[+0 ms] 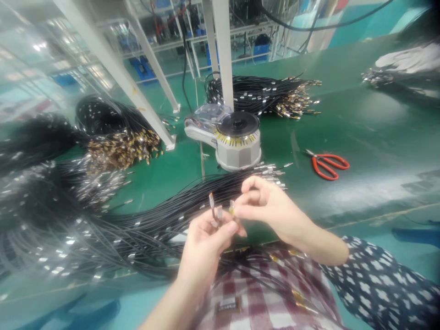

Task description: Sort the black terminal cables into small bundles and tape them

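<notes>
My left hand [206, 236] is closed on a thin black cable, whose end [211, 200] sticks up past the fingers. Close beside it, my right hand [271, 204] pinches a small clear and yellowish piece [232, 208] that looks like tape. The fingertips of both hands nearly meet, so the contact between cable and piece is hard to make out. Behind the hands lies a bundle of black cables [192, 199] with silvery ends. Several cables with yellow-wrapped ends [299, 297] rest across the checked apron [254, 307] on my lap.
A round white tape dispenser [237, 156] with a black top stands on the green table [343, 128]. Red-handled pliers [330, 165] lie to its right. More cable bundles [120, 146] lie left and behind [261, 94]. White posts [225, 55] rise from the table. A white-gloved hand [409, 58] shows far right.
</notes>
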Demonstrator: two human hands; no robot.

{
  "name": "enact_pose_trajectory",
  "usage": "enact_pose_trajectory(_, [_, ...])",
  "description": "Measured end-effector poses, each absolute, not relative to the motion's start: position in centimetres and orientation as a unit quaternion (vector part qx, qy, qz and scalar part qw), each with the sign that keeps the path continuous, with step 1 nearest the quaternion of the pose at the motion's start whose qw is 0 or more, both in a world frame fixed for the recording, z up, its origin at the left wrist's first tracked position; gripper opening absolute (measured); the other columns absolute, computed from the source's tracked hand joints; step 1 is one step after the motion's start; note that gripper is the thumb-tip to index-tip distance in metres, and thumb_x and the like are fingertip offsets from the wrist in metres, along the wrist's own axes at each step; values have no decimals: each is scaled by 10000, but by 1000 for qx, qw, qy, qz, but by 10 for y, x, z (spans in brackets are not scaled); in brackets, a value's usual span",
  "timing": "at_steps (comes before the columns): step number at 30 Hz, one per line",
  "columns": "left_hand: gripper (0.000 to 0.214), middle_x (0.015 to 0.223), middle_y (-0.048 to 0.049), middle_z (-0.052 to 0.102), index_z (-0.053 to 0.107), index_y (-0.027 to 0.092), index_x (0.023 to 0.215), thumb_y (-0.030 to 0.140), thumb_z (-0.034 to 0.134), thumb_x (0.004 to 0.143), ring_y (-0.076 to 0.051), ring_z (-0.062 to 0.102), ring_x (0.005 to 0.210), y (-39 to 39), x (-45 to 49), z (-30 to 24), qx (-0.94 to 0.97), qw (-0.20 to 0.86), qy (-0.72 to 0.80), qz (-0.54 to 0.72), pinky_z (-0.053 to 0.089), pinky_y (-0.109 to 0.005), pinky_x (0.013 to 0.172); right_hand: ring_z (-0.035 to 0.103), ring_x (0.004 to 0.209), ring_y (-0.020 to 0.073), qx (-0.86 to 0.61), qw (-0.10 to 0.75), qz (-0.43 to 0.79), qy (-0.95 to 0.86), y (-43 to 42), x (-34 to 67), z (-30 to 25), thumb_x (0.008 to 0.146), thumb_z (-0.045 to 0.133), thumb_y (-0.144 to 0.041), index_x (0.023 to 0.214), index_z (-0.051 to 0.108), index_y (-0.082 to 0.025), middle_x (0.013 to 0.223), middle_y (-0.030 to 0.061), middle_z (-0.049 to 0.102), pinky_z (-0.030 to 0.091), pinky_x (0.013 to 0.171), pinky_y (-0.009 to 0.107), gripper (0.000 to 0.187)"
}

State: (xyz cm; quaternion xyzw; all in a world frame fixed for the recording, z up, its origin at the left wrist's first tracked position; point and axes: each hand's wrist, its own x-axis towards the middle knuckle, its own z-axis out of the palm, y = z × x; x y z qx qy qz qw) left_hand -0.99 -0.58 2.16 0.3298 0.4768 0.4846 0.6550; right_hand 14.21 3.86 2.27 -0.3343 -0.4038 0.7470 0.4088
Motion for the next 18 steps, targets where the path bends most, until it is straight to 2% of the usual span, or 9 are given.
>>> enact_pose_trajectory(3, [213, 574, -59, 667, 603, 124, 643, 250, 760, 714, -17, 276, 395, -5, -12, 20, 336, 678, 454, 471, 157, -204, 424, 635, 471, 120, -299, 399, 776, -387, 41, 142, 21, 667, 819, -198, 851, 421, -222, 681, -55, 717, 506, 538, 262, 439])
enact_pose_trajectory(6, [247, 567, -60, 657, 598, 118, 637, 279, 771, 709, -11, 262, 386, -2, -16, 15, 331, 720, 417, 444, 138, -208, 420, 640, 446, 135, -263, 385, 801, -376, 42, 141, 17, 696, 801, -206, 839, 417, -222, 622, -71, 699, 505, 515, 265, 410])
enact_pose_trajectory(10, [224, 633, -54, 657, 611, 114, 683, 272, 762, 730, 3, 245, 383, 3, -17, 12, 322, 742, 405, 427, 122, -213, 423, 652, 514, 129, -266, 354, 808, -387, 49, 146, 11, 729, 783, -232, 878, 473, -206, 657, -45, 709, 498, 550, 259, 345])
enact_pose_trajectory(12, [194, 722, -44, 650, 634, 116, 754, 252, 769, 725, 10, 255, 392, 5, -17, 12, 317, 738, 406, 436, 131, -213, 429, 670, 603, 126, -301, 375, 776, -409, 57, 152, 8, 731, 783, -243, 891, 521, -196, 716, -20, 728, 493, 591, 247, 311])
enact_pose_trajectory(15, [181, 774, -24, 614, 640, 134, 823, 259, 751, 753, 1, 303, 419, 7, -16, 13, 306, 734, 400, 454, 181, -212, 448, 687, 757, 131, -372, 448, 685, -438, 74, 165, 6, 734, 779, -253, 891, 588, -189, 802, 7, 745, 491, 688, 242, 255])
enact_pose_trajectory(18, [163, 744, -20, 599, 634, 135, 783, 281, 701, 806, -23, 366, 439, 7, -15, 12, 298, 726, 403, 470, 238, -219, 476, 674, 753, 137, -414, 485, 620, -456, 90, 176, 10, 730, 778, -281, 880, 627, -181, 829, 25, 747, 490, 732, 270, 235])
